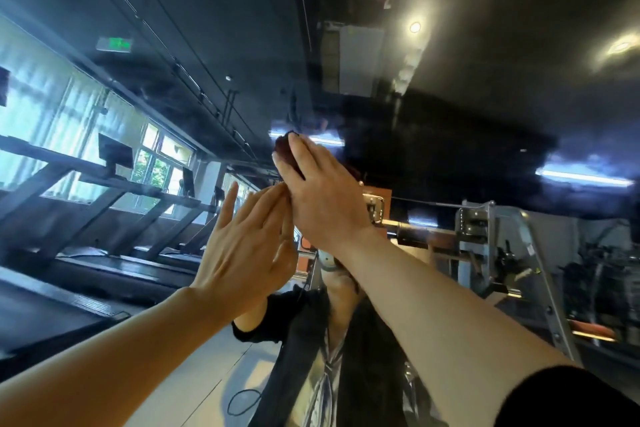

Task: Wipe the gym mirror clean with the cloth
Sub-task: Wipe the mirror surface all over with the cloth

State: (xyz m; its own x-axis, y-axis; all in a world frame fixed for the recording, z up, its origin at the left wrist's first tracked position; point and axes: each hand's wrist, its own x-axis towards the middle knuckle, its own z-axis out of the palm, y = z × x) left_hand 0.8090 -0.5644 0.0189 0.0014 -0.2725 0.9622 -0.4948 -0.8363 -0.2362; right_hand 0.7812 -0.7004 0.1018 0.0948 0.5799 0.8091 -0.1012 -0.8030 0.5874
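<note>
Cloth (pixel 284 153) pressed on mirror (pixel 450 121) at 12 o'clock, grasped by right hand (pixel 322 194) fingers. Left hand (pixel 242 246) fingers released, straight. Even pressure, overlapping strokes advised.

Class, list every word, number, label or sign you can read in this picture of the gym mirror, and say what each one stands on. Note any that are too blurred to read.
Nothing here can be read for certain.
Green lit sign hanging from the ceiling, seen in the mirror: green marks, too blurred to read.
Treadmill console screen: dark, no text showing.
Weight machine frame: no legible label.
</note>
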